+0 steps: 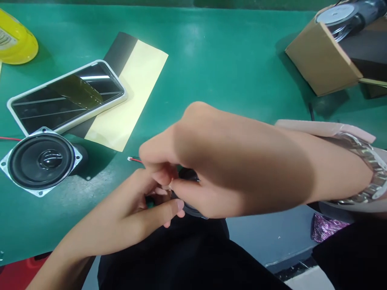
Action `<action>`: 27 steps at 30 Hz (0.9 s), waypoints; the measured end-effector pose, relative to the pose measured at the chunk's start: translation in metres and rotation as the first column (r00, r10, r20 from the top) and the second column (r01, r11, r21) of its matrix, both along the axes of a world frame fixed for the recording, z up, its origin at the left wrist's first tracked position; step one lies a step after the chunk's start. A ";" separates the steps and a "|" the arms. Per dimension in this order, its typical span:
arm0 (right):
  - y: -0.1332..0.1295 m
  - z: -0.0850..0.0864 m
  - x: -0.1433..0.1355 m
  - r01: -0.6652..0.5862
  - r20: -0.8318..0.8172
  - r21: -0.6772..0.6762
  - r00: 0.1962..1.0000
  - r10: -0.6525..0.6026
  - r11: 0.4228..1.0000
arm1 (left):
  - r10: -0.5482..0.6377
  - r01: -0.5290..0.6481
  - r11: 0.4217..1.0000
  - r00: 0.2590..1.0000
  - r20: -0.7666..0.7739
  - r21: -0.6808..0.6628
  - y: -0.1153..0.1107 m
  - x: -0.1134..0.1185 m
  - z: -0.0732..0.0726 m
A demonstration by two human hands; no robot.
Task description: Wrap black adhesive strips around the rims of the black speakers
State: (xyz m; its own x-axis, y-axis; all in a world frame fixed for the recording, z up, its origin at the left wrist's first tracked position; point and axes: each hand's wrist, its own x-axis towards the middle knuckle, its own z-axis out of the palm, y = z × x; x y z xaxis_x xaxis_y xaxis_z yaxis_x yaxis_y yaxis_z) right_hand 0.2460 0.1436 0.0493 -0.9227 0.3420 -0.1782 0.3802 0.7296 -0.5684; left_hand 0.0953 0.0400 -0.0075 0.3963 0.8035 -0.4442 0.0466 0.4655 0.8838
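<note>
Near the table's front edge, a dark round speaker (188, 174) is mostly hidden beneath my hands. My left hand (154, 209) is closed at its left edge, with the thumb stretched along the near side and the other fingers curled under. From the right, my right hand (193, 161) reaches across, thumb and fingertips pinched together at the speaker's edge; what lies between them is too small to make out. A red wire with a small white connector (133, 159) sticks out left of my right knuckles. A second speaker (42, 161) with a square metal frame rests at the left.
A phone (66, 96) lies partly over a yellow-and-black sheet (133, 92). A yellow bottle (18, 40) is at the far left. At the back right stands a cardboard box (323, 60) with another speaker (338, 18) in it. A purple wrapped bundle (326, 227) sits lower right.
</note>
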 end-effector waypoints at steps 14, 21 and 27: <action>-0.016 -0.014 0.020 0.038 -0.087 0.023 0.996 -0.036 0.999 | -0.097 0.102 0.984 0.994 -0.041 0.147 0.002 -0.001 -0.001; -0.019 -0.010 0.028 0.102 -0.103 0.166 0.991 -0.085 0.981 | -0.169 0.178 0.968 0.984 -0.064 0.178 0.005 0.000 -0.002; -0.014 -0.002 0.044 0.297 -0.274 0.299 0.937 -0.216 0.907 | -0.079 0.079 0.997 0.997 -0.027 0.001 -0.013 0.004 -0.005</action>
State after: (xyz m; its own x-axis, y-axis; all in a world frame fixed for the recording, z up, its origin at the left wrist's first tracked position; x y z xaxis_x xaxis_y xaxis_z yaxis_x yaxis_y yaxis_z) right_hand 0.2900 0.1293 0.0474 -0.7961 0.5740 0.1919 0.4682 0.7850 -0.4056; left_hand 0.0995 0.0269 -0.0122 0.4463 0.7710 -0.4543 0.1070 0.4581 0.8825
